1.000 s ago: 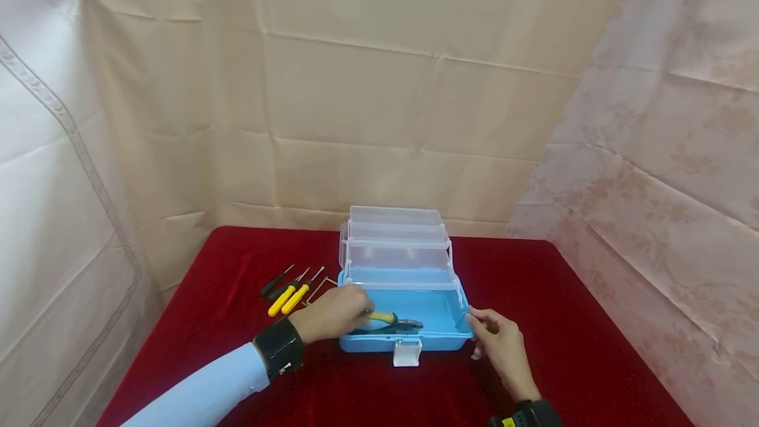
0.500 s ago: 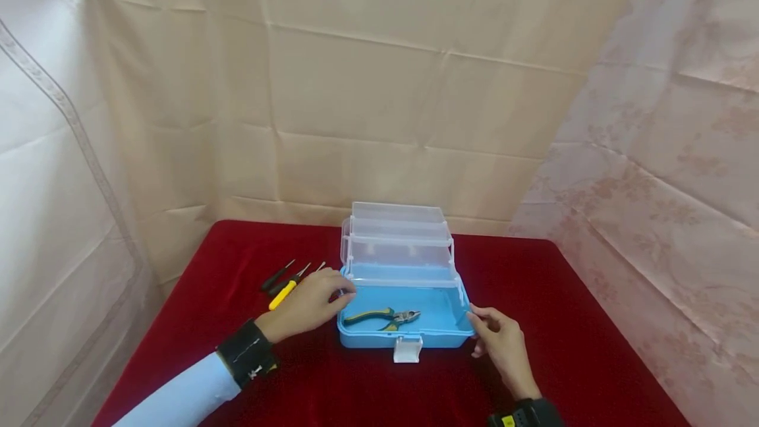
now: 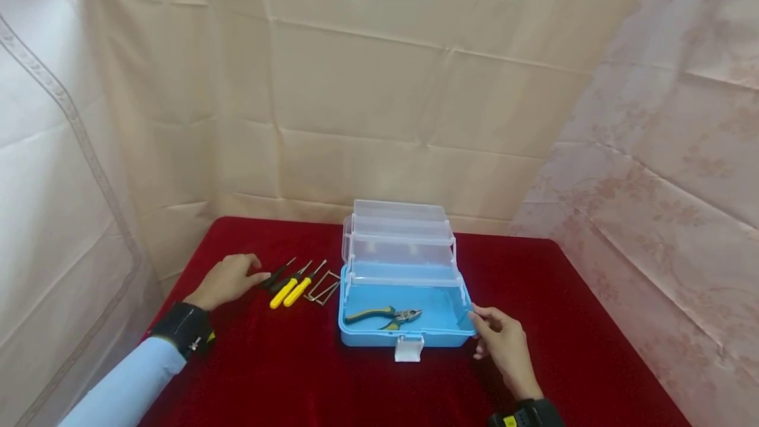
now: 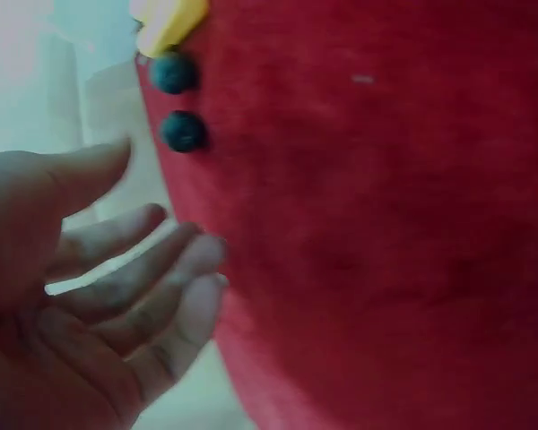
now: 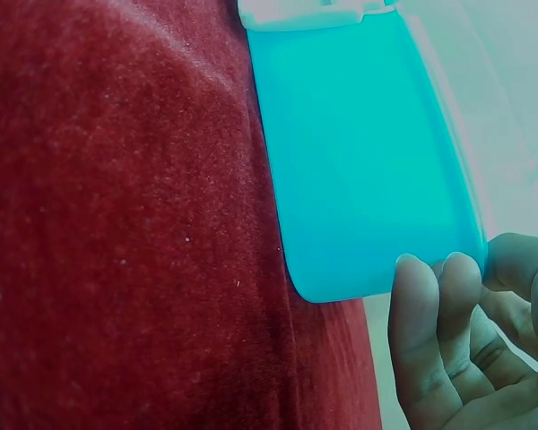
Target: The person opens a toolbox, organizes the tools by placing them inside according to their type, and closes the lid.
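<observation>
My left hand (image 3: 228,280) hovers loosely spread just left of the screwdrivers, holding nothing. In the left wrist view, two dark handle ends (image 4: 184,132) show beyond its fingers. Two black-handled screwdrivers (image 3: 274,277) lie nearest this hand, beside two yellow-handled screwdrivers (image 3: 300,291). A blue toolbox (image 3: 379,340) stands with its clear lid and trays raised. Pliers (image 3: 379,313) with green-and-yellow handles lie on its floor. My right hand (image 3: 504,346) pinches the toolbox's right front corner, thumb at the rim and fingertips against the outer wall.
Several thin L-shaped metal pieces (image 3: 323,288) lie between the yellow screwdrivers and the box. The white latch (image 3: 409,349) hangs down at the box's front. Red cloth (image 3: 332,387) covers the table, and beige curtain (image 3: 356,84) hangs behind it.
My left hand has let go of the pliers inside the box and moved left past the screwdrivers. The right hand stays on the toolbox corner.
</observation>
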{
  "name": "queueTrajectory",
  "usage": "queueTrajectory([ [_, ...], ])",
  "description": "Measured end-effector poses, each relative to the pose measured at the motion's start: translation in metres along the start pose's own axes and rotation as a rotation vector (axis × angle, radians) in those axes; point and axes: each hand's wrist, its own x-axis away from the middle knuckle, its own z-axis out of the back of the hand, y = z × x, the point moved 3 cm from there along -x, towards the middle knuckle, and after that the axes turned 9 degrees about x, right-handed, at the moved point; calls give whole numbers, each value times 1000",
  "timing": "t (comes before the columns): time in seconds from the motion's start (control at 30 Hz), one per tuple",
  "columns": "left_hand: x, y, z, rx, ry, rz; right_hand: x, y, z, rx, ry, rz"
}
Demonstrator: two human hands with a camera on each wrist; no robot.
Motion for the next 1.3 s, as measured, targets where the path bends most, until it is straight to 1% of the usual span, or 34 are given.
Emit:
queueTrajectory([
  [0.07,0,-7,-3,36,-2,30,0,0,0,0,-2,-1],
  [0.17,-1,-12,-7,61,-3,47,0,1,0,-1,-4,-3],
  [0.23,-2,-12,-11,70,-13,51,0,2,0,-4,-4,-6],
  [0.4,-8,-9,-18,70,-51,35,-1,1,0,-14,-13,0],
  [0.5,-12,-4,-21,44,-43,-6,-2,0,1,-14,-11,7],
  [0.67,-15,6,-27,-29,15,-95,-2,1,2,-35,1,3],
  [0.8,-13,11,-30,-77,34,-108,1,3,2,-48,-14,-8],
  [0.9,-7,9,-28,-98,52,-91,1,3,-2,-46,-25,-14],
  [1.0,-4,6,-25,-107,66,-91,0,2,-5,-47,-28,-13],
  [1.1,-5,6,-25,-124,80,-92,0,2,-5,-62,-34,-9],
  [1.3,-7,8,-32,-161,77,-92,0,4,-1,-84,-44,-35],
])
